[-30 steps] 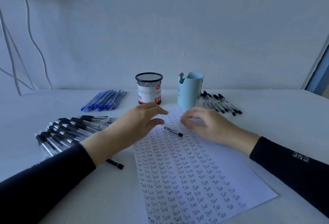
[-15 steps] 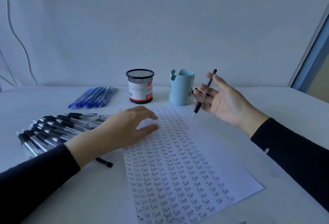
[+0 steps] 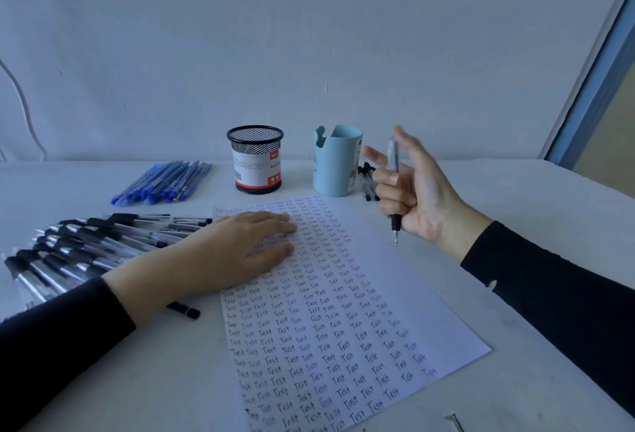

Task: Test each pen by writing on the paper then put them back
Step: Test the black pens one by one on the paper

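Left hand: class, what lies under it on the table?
The left hand rests flat on the paper, covering some rows of the written "Test" words. One end of a black pen pokes out from under the wrist; the rest of it is hidden.

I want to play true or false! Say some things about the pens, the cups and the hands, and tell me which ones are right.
1. The right hand holds a clear pen with a black grip, tip pointing down. True.
2. The left hand is lifted in the air. False: it rests flat on the white sheet of paper covered with the word "Test".
3. The black mesh cup is stuffed with pens. False: no pens stick out of it.
4. The bunch of blue pens lies on the white table, left of the black mesh cup. True.
5. The light blue cup stands right of the black mesh cup. True.
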The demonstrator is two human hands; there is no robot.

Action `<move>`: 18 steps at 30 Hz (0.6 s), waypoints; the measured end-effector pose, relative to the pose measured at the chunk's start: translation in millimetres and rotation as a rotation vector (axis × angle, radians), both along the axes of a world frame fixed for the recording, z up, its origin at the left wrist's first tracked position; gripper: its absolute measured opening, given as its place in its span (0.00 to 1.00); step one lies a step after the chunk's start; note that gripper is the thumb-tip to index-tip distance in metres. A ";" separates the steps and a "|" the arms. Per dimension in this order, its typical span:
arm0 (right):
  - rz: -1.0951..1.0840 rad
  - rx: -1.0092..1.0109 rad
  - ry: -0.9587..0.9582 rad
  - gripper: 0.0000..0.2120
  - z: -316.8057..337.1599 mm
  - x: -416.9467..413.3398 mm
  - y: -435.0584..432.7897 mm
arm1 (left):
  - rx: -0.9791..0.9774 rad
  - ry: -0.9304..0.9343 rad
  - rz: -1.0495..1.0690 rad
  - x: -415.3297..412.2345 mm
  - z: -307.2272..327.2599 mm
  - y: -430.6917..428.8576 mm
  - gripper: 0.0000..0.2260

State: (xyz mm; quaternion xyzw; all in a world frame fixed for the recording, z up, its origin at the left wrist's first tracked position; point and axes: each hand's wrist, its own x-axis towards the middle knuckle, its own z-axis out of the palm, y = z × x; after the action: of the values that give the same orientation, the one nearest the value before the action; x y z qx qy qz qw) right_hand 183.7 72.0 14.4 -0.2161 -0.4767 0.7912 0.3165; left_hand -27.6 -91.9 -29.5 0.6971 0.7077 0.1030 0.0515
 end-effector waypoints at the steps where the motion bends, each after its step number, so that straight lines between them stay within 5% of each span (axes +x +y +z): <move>1: 0.001 0.034 -0.005 0.14 -1.2 -1.6 -0.5 | 0.000 0.000 -0.004 0.4 0.4 0.0 0.30; 6: 0.134 0.011 -0.034 0.19 -3.8 -2.3 -0.7 | -0.026 0.008 0.002 2.0 2.3 -0.7 0.29; 11: 0.229 0.147 -0.294 0.32 -15.7 -1.5 0.0 | -0.032 0.010 0.002 2.7 2.3 -1.3 0.28; 15: 0.231 0.224 -0.268 0.19 -19.6 -6.1 -1.0 | -0.034 0.013 -0.010 0.4 1.3 -0.9 0.31; 18: 0.172 0.351 -0.349 0.20 -22.3 -7.1 -1.5 | -0.026 0.012 -0.019 -2.1 0.1 -0.4 0.35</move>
State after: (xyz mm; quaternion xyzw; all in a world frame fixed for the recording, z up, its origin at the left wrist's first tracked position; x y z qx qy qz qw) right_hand 176.6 70.5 -8.0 -0.2497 -0.6705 0.6713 0.1935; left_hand -29.7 -92.3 -29.4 0.7036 0.7027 0.0891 0.0572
